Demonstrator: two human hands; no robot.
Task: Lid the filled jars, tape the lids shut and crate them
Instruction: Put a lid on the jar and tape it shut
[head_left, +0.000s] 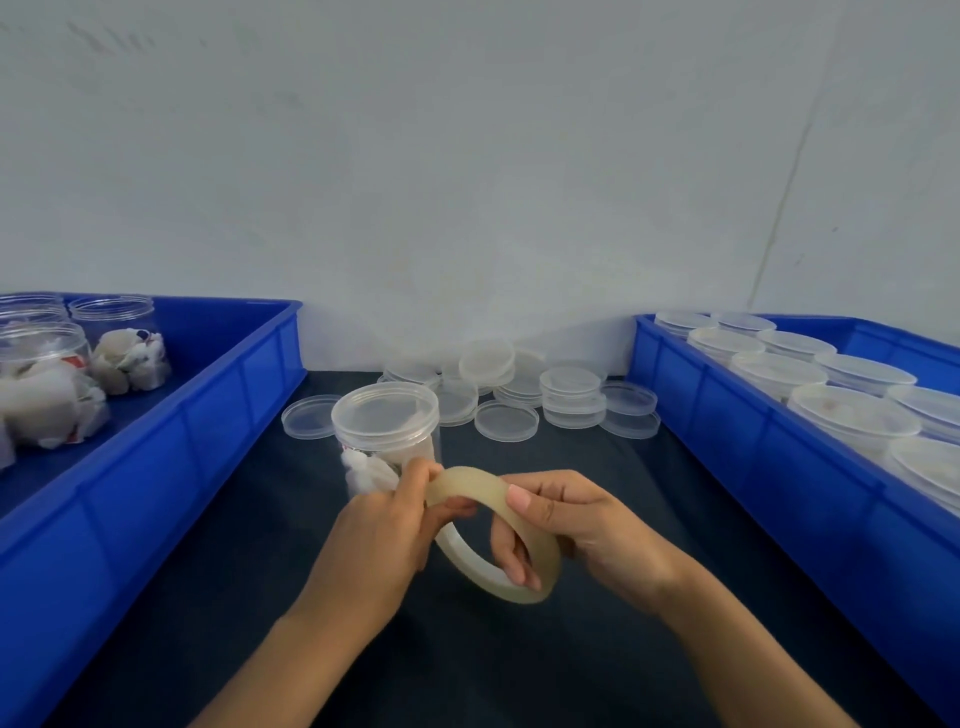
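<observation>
Both hands on a tape roll (511, 525) above the dark bench (597, 649): left hand (387, 535) pinching its rim, right hand (576, 525) gripping through the core. Lidded jar (385, 421) upright just behind, between blue crates.

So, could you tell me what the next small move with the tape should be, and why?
Probably peel a strip free: the left hand pinches the tape roll at its edge, the right hand holds it through the core, and the lidded jar behind shows no tape.

Lidded clear jar (385, 431) upright on dark table; tape roll (498, 535) held just before it.
</observation>
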